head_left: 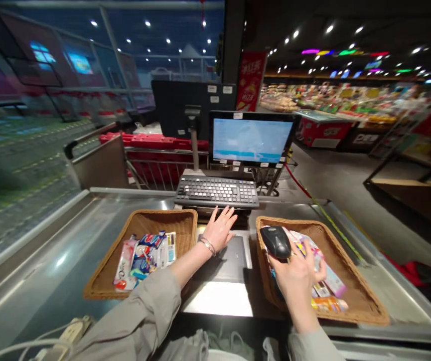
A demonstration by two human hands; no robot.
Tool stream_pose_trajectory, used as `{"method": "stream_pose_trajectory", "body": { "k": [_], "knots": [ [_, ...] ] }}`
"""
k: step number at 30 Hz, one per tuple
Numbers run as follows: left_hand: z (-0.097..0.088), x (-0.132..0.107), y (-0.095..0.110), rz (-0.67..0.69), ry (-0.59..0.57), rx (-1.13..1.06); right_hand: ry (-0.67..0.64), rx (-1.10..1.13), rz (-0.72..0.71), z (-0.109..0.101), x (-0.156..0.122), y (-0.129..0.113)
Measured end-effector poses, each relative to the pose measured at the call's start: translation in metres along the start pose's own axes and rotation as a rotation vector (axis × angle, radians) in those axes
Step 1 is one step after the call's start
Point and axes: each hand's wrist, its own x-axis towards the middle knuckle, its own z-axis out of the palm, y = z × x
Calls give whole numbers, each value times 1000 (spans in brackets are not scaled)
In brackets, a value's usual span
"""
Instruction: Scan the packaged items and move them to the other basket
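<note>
Scanner of rounded black plastic (276, 241), smooth and handheld, sits right of centre in the frame, above the upper left part of a brown woven wicker basket (368, 303). Our right hand (298, 273) grasps it from behind, thumb along its left side and the outer fingers spread loosely; the palm hides whatever handle it has. We judge it light, stiff and a little slick, best held by the narrower part behind the head, with the front kept free of fingers. A hard knock could harm it.

Our left hand (220, 231), near the centre, is relaxed, palm down and fingers extended, grasping nothing. Its fingertips lie just below the front edge of a black rectangular keyboard (217, 191); we cannot tell whether they touch anything.

Under and beside our right hand lie a flat pink-and-purple packet (334, 283) and an orange tubular pack (328, 304). At lower left, a second brown wicker basket (106, 260) on the shiny steel table (59, 258) holds a pale pink glossy packet (126, 260). These wrappings look light and slippery, so we would pinch them by an edge.
</note>
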Motion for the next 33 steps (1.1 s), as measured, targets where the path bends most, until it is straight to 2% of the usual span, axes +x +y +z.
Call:
{"method": "stream_pose_trajectory", "body": {
  "k": [6,10,14,20,26,33],
  "knots": [
    [-5,-52,-35,-126,5,-13,-154,89,-55,19,-2,-34],
    [-7,-84,-59,-199,-8,-18,-179,122,-92,30,-7,-52],
    [-7,-113,-82,-282,-34,-8,-206,137,-119,38,-12,-64],
    [-6,-151,-117,-372,-139,9,-265,139,-190,41,-18,-73],
    [-4,-173,-142,-543,-326,85,-282,148,-167,41,-23,-77],
    [16,-180,-160,-710,-380,157,-296,148,-157,38,-25,-78]
  ]
}}
